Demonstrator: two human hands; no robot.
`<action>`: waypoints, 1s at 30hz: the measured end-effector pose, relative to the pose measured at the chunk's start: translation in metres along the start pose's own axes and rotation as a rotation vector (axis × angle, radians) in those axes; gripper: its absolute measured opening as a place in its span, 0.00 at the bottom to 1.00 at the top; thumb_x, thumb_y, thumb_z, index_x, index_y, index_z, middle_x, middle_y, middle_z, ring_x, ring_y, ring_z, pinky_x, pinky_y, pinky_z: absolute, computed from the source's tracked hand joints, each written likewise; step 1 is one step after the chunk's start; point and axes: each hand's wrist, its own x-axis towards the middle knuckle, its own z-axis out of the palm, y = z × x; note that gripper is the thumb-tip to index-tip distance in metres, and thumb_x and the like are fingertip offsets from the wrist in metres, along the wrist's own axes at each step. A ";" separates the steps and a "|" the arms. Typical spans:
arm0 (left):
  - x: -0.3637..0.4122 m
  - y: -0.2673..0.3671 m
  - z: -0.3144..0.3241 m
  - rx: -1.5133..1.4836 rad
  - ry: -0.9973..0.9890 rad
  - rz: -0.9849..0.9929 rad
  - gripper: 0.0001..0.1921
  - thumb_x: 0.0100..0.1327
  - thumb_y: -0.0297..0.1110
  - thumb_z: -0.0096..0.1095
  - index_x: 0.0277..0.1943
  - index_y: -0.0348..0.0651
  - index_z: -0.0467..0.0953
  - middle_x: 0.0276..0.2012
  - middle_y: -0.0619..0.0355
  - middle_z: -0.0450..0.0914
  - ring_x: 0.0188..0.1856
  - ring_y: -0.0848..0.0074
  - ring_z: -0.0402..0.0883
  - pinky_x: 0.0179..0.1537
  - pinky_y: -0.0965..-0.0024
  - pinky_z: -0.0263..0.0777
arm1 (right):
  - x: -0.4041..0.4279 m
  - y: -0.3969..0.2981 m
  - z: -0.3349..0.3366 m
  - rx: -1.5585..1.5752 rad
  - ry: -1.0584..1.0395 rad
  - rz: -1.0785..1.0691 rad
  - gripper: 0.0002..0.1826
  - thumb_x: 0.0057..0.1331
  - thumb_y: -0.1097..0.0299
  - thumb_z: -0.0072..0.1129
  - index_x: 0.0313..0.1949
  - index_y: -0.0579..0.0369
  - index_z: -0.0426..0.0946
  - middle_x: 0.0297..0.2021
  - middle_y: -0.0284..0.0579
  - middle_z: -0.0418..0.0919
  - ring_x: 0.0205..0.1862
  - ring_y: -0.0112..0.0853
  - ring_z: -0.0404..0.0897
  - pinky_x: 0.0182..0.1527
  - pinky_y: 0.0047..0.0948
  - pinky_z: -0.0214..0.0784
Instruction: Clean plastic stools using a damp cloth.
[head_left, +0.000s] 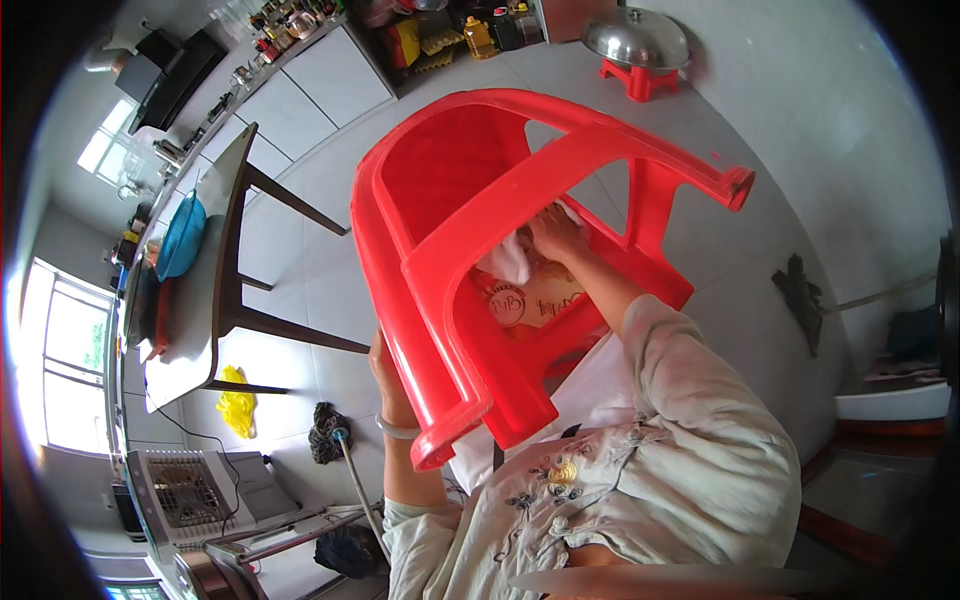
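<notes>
A red plastic armchair (442, 247), small in size, is held tilted in front of my body with its legs pointing toward me. My left hand (391, 379) grips its outer side from the left; the fingers are partly hidden behind the plastic. Inside the chair, my right hand (555, 231) presses a white cloth (506, 259) against the seat area, its arm passing through the frame. Beneath the cloth shows a printed panel (536, 296) with a picture and writing. A bangle (396, 429) circles my left wrist.
At left stands a table (225, 262) bearing a blue basin (182, 236). A mop (330, 435) and a yellow plastic bag (236, 401) are on the tiled floor. A metal lid (637, 41) tops a red stool (639, 81) near the wall. An electric heater (187, 491) stands lower left.
</notes>
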 end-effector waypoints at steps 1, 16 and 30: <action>0.001 -0.007 -0.003 -0.021 0.025 0.017 0.18 0.66 0.47 0.46 0.35 0.37 0.69 0.20 0.56 0.67 0.17 0.71 0.60 0.21 0.68 0.52 | -0.005 0.017 0.026 -0.057 -0.069 -0.002 0.27 0.60 0.63 0.54 0.58 0.59 0.65 0.61 0.52 0.62 0.64 0.48 0.61 0.61 0.45 0.58; -0.017 -0.038 -0.044 -0.094 0.032 0.066 0.20 0.71 0.41 0.45 0.54 0.32 0.72 0.41 0.52 0.81 0.35 0.74 0.81 0.34 0.73 0.77 | 0.056 0.004 0.004 0.520 -0.289 0.299 0.25 0.61 0.59 0.51 0.57 0.51 0.72 0.60 0.48 0.70 0.62 0.42 0.67 0.64 0.38 0.57; -0.019 -0.031 -0.038 0.235 -0.082 0.102 0.20 0.70 0.41 0.45 0.52 0.31 0.71 0.37 0.49 0.80 0.32 0.71 0.81 0.29 0.73 0.77 | -0.134 0.031 -0.100 -0.115 -0.107 0.136 0.30 0.58 0.56 0.60 0.57 0.57 0.68 0.53 0.52 0.72 0.49 0.42 0.76 0.50 0.39 0.67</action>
